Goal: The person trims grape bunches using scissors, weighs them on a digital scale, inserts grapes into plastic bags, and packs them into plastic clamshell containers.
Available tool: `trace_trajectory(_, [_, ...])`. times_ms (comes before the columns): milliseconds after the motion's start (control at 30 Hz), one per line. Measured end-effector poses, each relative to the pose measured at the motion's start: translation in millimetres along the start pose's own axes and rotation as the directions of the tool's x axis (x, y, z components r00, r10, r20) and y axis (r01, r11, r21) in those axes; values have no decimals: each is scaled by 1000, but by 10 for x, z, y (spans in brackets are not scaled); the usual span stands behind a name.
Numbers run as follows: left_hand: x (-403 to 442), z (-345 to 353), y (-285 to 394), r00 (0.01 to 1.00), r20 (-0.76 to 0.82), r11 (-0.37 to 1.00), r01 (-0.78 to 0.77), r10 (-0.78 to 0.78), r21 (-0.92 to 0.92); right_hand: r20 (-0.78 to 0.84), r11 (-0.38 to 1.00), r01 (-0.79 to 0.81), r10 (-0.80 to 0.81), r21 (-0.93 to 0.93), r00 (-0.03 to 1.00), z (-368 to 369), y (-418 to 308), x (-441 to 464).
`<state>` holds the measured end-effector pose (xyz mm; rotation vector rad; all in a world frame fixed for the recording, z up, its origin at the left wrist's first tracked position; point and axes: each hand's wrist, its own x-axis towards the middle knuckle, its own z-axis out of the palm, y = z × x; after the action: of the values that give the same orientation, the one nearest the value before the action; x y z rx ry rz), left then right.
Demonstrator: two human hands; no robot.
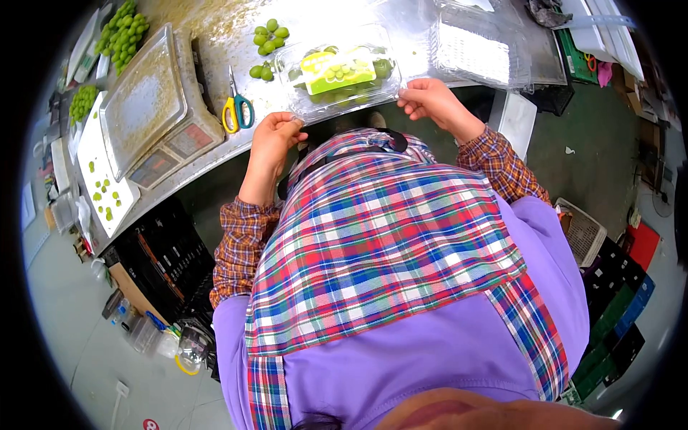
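Note:
A clear plastic box (338, 102) with a green and yellow label (337, 69) holds green grapes at the table's front edge. My left hand (274, 147) pinches the box's near left corner. At its right side, the thumb and fingers of my right hand (436, 106) close on the box's edge. Loose green grapes (269, 37) lie beyond the box to the left. Scissors with yellow and teal handles (237, 113) lie left of the box, beside a scale (154, 107).
Stacked clear empty boxes (473, 54) stand at the right of the metal table (215, 21). Grape bunches (123, 34) and a white board (100, 172) with small grapes are at the left. Black crates (154, 261) stand below the table.

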<state>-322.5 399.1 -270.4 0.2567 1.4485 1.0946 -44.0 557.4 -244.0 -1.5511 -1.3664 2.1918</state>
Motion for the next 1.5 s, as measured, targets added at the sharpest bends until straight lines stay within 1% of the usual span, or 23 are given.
trace_trajectory(67, [4,16,2,1000,6,999,-20,20,-31,7,999,40,-40,-14,999,-13,76,54])
trace_trajectory(200, [17,17,-62,999,18,992,-37,40,-117,-21,992,126,-126,19,992,28,176,97])
trace_trajectory(267, [-1,32,-56,999,22,992,-26,29,-125,-25,985,168,-167,50,986,45,221,106])
trace_trajectory(300, [-11,31,-44,999,25,992,-22,25,-127,-24,985,168,-168,38,986,52,232,101])
trace_trajectory(400, [-67,15,43,998,69,997,0,5,-78,-10,985,174,-174,17,985,53,248,92])
trace_trajectory(433, [-80,-20,64,994,101,997,46,-39,-69,5,985,173,-173,20,985,50,254,84])
trace_trajectory(567, [-91,-56,80,991,79,992,102,-108,74,42,987,162,-162,6,986,27,265,88])
trace_trajectory(667, [-50,-57,75,993,55,994,97,-100,57,71,986,161,-163,37,984,4,290,98])
trace_trajectory(767, [22,-85,-3,998,51,995,19,-24,98,90,986,128,-138,111,986,14,287,65])
trace_trajectory(867, [9,-47,-41,1000,7,993,1,-2,119,96,986,134,-143,100,985,8,348,97])
trace_trajectory(967, [38,-6,-130,999,-17,995,-34,36,92,118,964,203,-224,172,967,34,401,115])
trace_trajectory(1067, [8,38,-139,997,-36,998,-65,65,-5,29,957,228,-236,181,971,104,407,78])
trace_trajectory(1167, [47,22,-203,993,-56,992,-109,106,-60,56,950,224,-241,217,969,107,458,78])
trace_trajectory(1267, [78,-4,-148,985,-79,972,-167,156,-167,224,968,46,-103,245,969,78,399,34])
trace_trajectory(1300, [79,-22,-127,986,-55,978,-160,154,-130,259,981,19,-69,191,963,25,372,24])
trace_trajectory(1400, [7,-6,13,992,-110,993,-74,64,-93,186,999,21,-30,49,982,-56,213,-53])
trace_trajectory(1433, [13,-37,10,994,-100,992,-65,55,-106,186,999,40,-35,-23,982,-135,196,-32])
trace_trajectory(1500, [37,-118,4,996,-76,990,-48,38,-130,87,992,126,-125,-6,988,-135,107,-34])
